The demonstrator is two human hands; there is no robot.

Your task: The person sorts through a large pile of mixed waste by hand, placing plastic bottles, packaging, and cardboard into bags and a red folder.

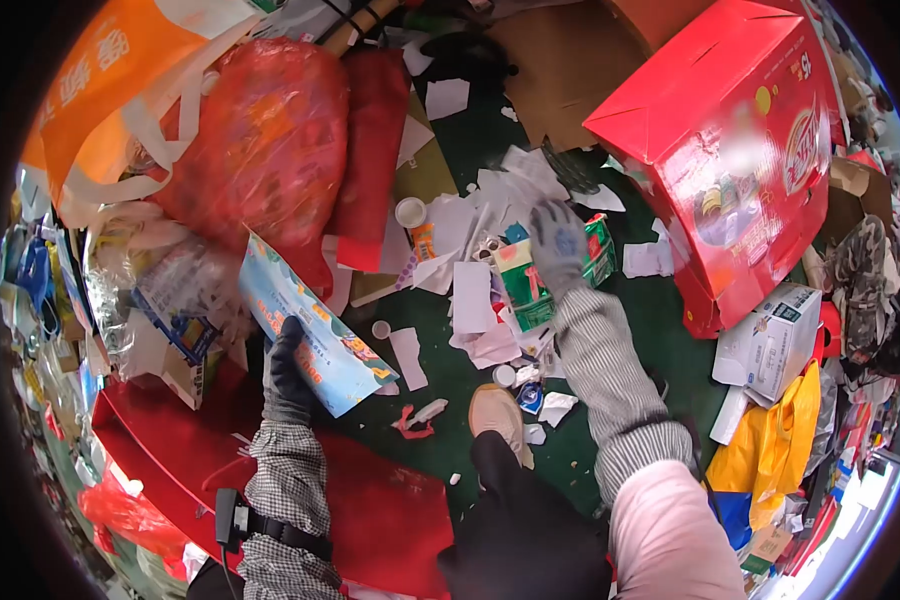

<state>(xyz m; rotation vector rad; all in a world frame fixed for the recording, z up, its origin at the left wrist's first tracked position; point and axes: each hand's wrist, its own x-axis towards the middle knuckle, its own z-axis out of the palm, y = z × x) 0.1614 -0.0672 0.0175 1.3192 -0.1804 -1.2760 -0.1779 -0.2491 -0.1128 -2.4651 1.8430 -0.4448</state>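
My left hand (288, 365), in a dark glove, grips a flat light-blue printed cardboard packet (315, 325) by its lower left edge. The packet is held tilted above the floor. On the right, my right hand (558, 240) wears a grey glove and lies across a green-and-white carton (522, 285), which shows on both sides of it. Its fingers are blurred over the far edge, so I cannot make out whether they grip the carton. White paper scraps (470, 215) lie around that hand. A small white cup (410, 212) lies to its left.
A large red box (745, 160) stands at the right, above a white carton (770, 340) and a yellow bag (770, 440). At the upper left are an orange bag (95, 85) and a filled red plastic bag (260, 140). Red sheet material (370, 510) lies at lower left. My shoe (497, 415) is among scraps.
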